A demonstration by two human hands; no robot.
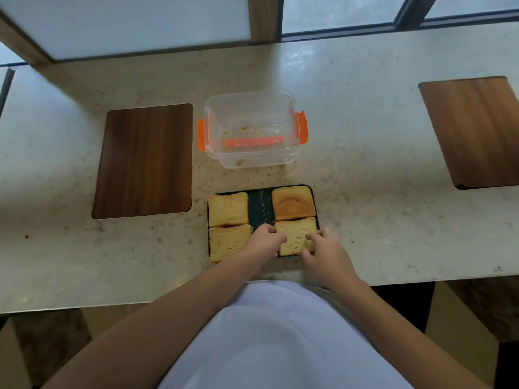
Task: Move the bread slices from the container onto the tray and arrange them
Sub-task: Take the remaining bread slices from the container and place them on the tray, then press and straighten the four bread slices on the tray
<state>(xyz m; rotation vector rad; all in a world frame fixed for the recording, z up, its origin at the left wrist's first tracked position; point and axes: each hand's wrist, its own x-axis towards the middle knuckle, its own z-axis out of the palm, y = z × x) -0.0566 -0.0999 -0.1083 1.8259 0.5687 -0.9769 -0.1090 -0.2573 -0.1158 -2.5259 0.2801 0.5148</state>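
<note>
A dark tray (260,206) lies near the counter's front edge with several bread slices on it. Two pale slices fill its left side, the far one (228,209) and the near one (228,242). A browner slice (293,203) sits at the far right. The near right slice (295,236) lies between my hands. My left hand (264,239) touches its left edge with fingers curled. My right hand (325,252) rests fingertips on its right edge. A clear container (250,130) with orange clips stands behind the tray, holding only crumbs.
A dark wooden board (144,161) lies left of the container and another wooden board (474,130) at the far right. Crumbs are scattered on the marble counter (365,169) between container and tray. Windows run along the back edge.
</note>
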